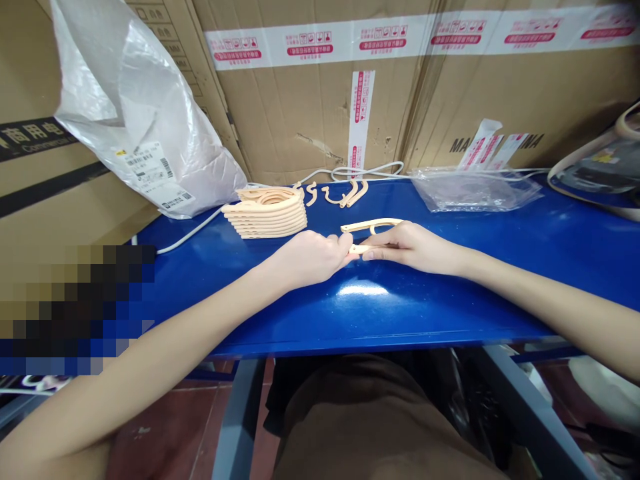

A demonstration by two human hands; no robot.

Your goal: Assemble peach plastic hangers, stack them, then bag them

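Observation:
Both my hands meet over the middle of the blue table (450,300). My left hand (313,257) is curled, its fingertips pinching one end of a beige plastic hanger piece (373,227). My right hand (407,245) grips the same piece from the other side, fingers closed along its lower bar. A stack of several matching beige hanger pieces (270,212) lies just behind my left hand. A few small beige hook parts (345,193) lie loose near the table's back edge.
Taped cardboard boxes (320,87) wall off the back. A white plastic bag (145,113) leans at back left, a clear plastic bag (475,190) lies at back right. A white cable (370,172) runs along the back edge. A beige device (605,167) sits at far right.

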